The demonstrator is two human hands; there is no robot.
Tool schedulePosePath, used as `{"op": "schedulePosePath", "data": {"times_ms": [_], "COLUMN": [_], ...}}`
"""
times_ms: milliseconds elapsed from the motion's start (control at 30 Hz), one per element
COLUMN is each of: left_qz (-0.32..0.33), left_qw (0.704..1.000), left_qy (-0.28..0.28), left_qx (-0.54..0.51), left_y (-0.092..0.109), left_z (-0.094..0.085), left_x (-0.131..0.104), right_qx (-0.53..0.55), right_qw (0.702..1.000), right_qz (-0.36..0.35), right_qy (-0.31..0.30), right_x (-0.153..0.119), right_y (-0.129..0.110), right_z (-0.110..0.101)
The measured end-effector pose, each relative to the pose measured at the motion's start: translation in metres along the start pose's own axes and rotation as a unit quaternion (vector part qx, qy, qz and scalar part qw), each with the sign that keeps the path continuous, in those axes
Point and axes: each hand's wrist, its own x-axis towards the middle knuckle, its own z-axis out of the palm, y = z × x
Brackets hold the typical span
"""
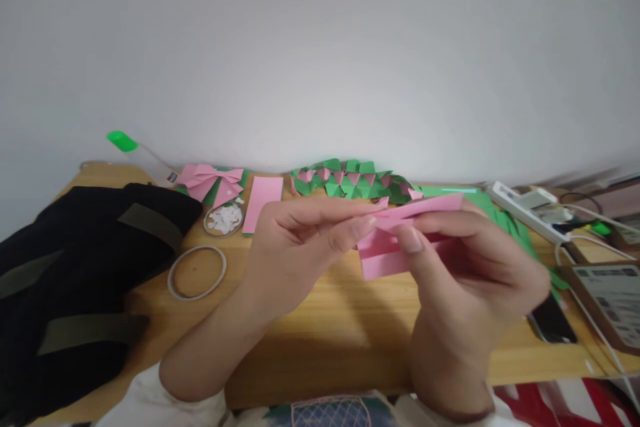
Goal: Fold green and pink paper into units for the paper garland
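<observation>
A folded piece of pink paper point(385, 265) is held up over the table between my two hands. My left hand point(305, 250) pinches its left side between thumb and fingers. On the right, my right hand point(465, 267) grips it with the thumb in front and the fingers behind. Creased flaps show along the paper, and part of it is hidden by my fingers. Behind it lies a row of folded green and pink paper pieces point(345, 177) against the wall.
Left of my hands are a flat pink paper stack point(263, 197), a pink paper bow point(213, 180), a dish of white scraps point(225, 219), a tape ring point(171, 273) and a black cloth item point(95, 247). At right are a power strip point(525, 212), phone point(553, 319) and box point(607, 300).
</observation>
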Motion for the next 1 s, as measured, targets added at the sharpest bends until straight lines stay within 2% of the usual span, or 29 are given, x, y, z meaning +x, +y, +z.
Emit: {"op": "schedulePosePath", "data": {"times_ms": [100,233,767,1000], "left_qz": [0.01,0.015,0.023,0.03], "left_qw": [1.0,1.0,0.999,0.999], "left_qy": [0.001,0.017,0.003,0.035], "left_qx": [-0.004,-0.011,-0.032,-0.006], "left_y": [0.0014,0.0022,0.0002,-0.002], "left_z": [0.0013,0.0028,0.0024,0.0042], "left_x": [-0.0006,-0.0012,-0.0006,-0.0015], "right_qx": [-0.014,-0.019,-0.015,-0.014], "right_qw": [0.999,0.999,0.999,0.998], "right_qz": [-0.004,-0.002,0.008,-0.004], "right_qy": [0.035,0.048,0.051,0.053], "right_x": [-0.0004,-0.0012,-0.0024,-0.0019], "right_y": [-0.0023,-0.0045,-0.0042,-0.0037], "right_z": [0.0029,0.0057,0.0075,0.0087]}}
